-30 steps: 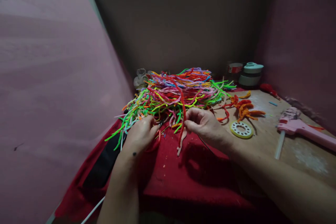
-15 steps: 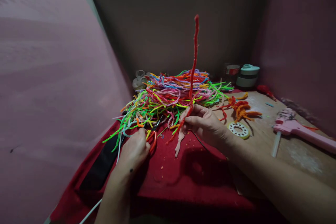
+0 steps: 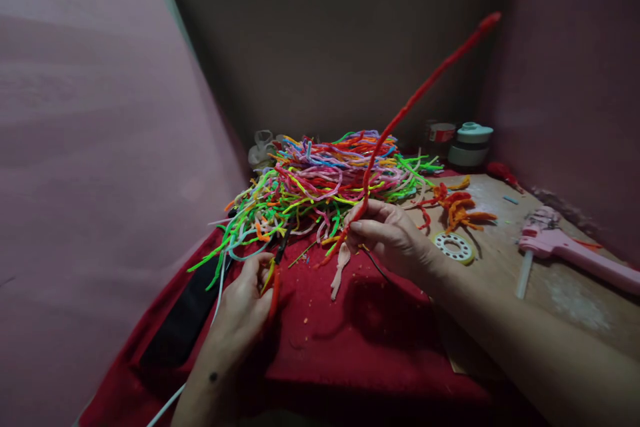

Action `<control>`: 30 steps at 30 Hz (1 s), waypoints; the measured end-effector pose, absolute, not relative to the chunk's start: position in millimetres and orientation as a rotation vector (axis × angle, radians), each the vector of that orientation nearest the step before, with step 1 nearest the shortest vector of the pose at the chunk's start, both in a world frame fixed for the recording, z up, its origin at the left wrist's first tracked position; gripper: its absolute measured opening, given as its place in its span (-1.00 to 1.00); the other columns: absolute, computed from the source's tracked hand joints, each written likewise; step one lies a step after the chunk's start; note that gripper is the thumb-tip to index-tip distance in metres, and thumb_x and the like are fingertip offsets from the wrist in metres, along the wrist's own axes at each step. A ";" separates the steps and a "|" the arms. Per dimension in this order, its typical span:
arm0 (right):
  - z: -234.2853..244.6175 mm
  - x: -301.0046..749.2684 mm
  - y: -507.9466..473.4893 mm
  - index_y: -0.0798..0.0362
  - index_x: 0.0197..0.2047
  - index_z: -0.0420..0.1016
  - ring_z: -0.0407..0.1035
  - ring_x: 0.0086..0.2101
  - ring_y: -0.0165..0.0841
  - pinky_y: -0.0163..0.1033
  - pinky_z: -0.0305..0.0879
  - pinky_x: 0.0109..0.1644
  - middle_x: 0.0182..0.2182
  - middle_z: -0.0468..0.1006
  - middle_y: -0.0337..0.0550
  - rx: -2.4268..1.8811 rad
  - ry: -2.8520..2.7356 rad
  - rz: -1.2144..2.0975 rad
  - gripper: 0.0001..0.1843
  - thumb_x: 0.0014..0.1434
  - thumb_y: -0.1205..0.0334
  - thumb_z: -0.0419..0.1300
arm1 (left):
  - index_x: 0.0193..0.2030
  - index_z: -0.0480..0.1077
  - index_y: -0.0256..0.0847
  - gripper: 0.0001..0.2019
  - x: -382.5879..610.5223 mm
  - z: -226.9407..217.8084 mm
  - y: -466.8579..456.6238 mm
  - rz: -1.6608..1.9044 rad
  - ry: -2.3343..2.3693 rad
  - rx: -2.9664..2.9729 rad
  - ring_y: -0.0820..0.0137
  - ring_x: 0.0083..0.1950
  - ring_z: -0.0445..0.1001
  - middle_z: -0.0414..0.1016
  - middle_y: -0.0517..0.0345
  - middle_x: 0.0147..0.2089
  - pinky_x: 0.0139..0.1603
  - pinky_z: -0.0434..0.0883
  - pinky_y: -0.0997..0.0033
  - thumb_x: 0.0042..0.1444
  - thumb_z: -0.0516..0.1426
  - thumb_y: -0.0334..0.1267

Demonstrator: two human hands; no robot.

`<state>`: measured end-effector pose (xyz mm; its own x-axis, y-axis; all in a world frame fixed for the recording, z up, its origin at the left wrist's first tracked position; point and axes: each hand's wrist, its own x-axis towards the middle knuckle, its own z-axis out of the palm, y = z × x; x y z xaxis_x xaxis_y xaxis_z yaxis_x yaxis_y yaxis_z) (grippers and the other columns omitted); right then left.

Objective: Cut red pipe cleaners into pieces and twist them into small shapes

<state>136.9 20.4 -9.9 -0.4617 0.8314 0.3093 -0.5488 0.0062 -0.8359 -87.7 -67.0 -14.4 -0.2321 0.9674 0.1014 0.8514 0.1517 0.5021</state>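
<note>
My left hand (image 3: pixel 250 287) is closed around the handles of pliers (image 3: pixel 274 280) with red-orange and yellow grips. Their dark jaws point up and away, just short of the heap of pipe cleaners (image 3: pixel 330 173). Between thumb and fingers, my right hand (image 3: pixel 387 233) pinches a long red pipe cleaner (image 3: pixel 400 117), which rises and slants to the upper right. A short red end sticks out below the fingers. Under them hangs a pale pink fuzzy piece (image 3: pixel 340 273); whether it is pinched too, I cannot tell.
A red cloth (image 3: pixel 320 340) with small scraps covers the table. On the board at right lie a pink glue gun (image 3: pixel 565 240), a tape spool (image 3: pixel 454 248) and orange fuzzy pieces (image 3: pixel 465 210). A black phone-like slab (image 3: pixel 175 327) and a white cable (image 3: pixel 167 403) are at left.
My left hand has drawn the pliers back and to the left, out from the heap's edge. The red pipe cleaner's upper part has swung from upright to leaning right.
</note>
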 end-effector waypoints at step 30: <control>-14.4 135.4 21.9 0.10 -0.39 0.40 0.32 -0.54 -0.50 -0.32 0.28 -0.43 -0.49 0.45 -0.26 -0.370 -1.390 1.497 -0.92 -0.01 0.33 0.23 | 0.11 0.26 -0.17 -0.55 -45.1 -4.5 -88.7 0.423 1.975 2.298 0.26 -0.06 0.47 0.45 -0.02 -0.03 -0.07 0.40 0.31 0.05 -0.06 -0.39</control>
